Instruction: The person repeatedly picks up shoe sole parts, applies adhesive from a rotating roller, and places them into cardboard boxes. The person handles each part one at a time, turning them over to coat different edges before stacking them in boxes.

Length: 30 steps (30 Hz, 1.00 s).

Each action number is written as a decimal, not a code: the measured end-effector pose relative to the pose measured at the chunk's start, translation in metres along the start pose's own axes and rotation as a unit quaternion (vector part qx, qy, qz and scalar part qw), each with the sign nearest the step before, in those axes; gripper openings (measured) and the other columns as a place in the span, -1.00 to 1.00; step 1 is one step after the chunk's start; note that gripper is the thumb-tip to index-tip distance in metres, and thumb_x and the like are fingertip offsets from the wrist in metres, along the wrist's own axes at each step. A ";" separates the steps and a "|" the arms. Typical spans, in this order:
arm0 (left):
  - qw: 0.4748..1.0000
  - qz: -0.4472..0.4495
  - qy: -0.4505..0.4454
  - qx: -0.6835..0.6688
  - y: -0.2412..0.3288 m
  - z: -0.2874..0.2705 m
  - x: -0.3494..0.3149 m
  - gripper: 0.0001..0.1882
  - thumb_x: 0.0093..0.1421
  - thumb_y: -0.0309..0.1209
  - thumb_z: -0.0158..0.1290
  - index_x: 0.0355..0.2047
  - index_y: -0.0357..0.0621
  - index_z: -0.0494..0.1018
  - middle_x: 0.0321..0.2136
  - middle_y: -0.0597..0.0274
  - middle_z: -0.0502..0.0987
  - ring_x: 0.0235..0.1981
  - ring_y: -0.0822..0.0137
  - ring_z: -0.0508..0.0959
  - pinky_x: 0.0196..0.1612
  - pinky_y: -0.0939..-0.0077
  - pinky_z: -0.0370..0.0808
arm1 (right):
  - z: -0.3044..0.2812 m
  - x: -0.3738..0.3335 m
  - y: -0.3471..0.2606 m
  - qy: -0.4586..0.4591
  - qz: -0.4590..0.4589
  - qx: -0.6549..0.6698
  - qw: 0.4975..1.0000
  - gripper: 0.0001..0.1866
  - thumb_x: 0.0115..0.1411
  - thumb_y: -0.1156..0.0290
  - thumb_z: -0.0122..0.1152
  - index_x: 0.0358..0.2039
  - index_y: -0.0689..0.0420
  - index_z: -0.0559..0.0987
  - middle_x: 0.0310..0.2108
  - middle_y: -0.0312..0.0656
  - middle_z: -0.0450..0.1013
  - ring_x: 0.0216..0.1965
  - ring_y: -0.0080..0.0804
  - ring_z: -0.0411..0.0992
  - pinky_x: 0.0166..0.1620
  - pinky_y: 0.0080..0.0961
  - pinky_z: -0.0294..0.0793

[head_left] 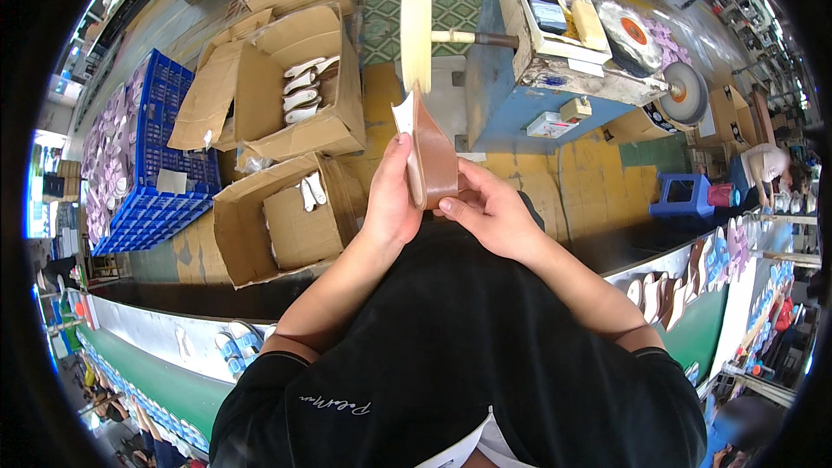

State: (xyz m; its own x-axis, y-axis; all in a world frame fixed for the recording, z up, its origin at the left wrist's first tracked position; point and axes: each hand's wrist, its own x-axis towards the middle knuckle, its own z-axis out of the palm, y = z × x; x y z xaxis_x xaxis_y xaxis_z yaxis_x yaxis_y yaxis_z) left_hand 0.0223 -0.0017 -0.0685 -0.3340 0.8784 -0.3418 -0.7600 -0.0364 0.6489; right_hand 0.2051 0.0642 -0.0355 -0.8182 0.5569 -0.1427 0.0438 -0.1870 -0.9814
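Between my hands, in front of my chest, is a sandal (438, 159) with a wide brown upper and a white piece along its left side. My left hand (393, 195) grips its left side, thumb pointing up along it. On the other side my right hand (494, 208) pinches the brown part near its lower end with thumb and fingers. The sandal's far tip meets the lower edge of a pale yellow buffing wheel (417, 39) in the picture; whether they touch I cannot tell. A shaft joins that wheel to a blue machine (498, 78) on the right.
Left stand open cardboard boxes (347, 113) with white shoe parts, and a blue crate (165, 199) of purple pieces. A tray (598, 56) sits on the machine, with a grey wheel (684, 92) beyond. A purple stool (685, 196) is right; green conveyors (702, 338) with sandals run behind me.
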 end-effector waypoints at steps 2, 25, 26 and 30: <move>1.000 -0.004 -0.017 -0.022 0.004 0.002 -0.003 -0.43 0.72 0.12 -0.19 0.27 -0.11 0.47 0.11 0.16 0.63 0.17 0.21 0.63 0.29 0.10 0.57 | 0.000 -0.001 -0.002 -0.005 0.005 -0.011 1.000 -0.37 0.53 0.58 0.32 0.54 0.25 0.37 0.16 -0.12 0.61 0.00 -0.48 0.65 0.12 -0.45 0.69; 0.945 -0.091 0.146 -0.279 -0.049 -0.093 0.153 -0.56 0.59 -0.06 0.06 0.23 -0.10 0.54 0.06 0.09 0.69 0.08 0.06 0.69 0.23 -0.02 0.63 | -0.013 0.162 0.087 0.103 0.129 -0.145 0.976 -0.49 0.38 0.19 0.57 0.07 0.37 0.64 -0.23 -0.14 0.69 -0.33 -0.53 0.63 -0.23 -0.50 0.66; 0.944 -0.100 0.124 -0.289 -0.053 -0.100 0.164 -0.56 0.58 -0.07 0.08 0.23 -0.12 0.54 0.08 0.08 0.69 0.10 0.05 0.68 0.24 -0.02 0.62 | -0.018 0.169 0.089 0.119 0.131 -0.144 0.974 -0.52 0.38 0.22 0.56 0.06 0.37 0.65 -0.26 -0.16 0.69 -0.36 -0.56 0.62 -0.26 -0.51 0.65; 0.936 -0.112 0.150 -0.299 -0.068 -0.118 0.197 -0.58 0.51 -0.15 0.20 0.21 -0.15 0.56 0.05 0.12 0.73 0.09 0.11 0.71 0.28 0.06 0.60 | -0.043 0.195 0.088 0.157 0.131 -0.177 0.963 -0.62 0.38 0.31 0.51 0.00 0.38 0.68 -0.36 -0.27 0.65 -0.48 -0.63 0.53 -0.38 -0.57 0.56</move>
State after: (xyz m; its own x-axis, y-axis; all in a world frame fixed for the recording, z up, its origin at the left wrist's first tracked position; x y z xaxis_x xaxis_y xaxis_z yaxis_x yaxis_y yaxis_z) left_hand -0.0574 0.1176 -0.2597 -0.2031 0.7263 -0.6567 -0.9757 -0.2062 0.0737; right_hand 0.0737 0.1909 -0.1548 -0.5417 0.7556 -0.3682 0.4630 -0.0974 -0.8810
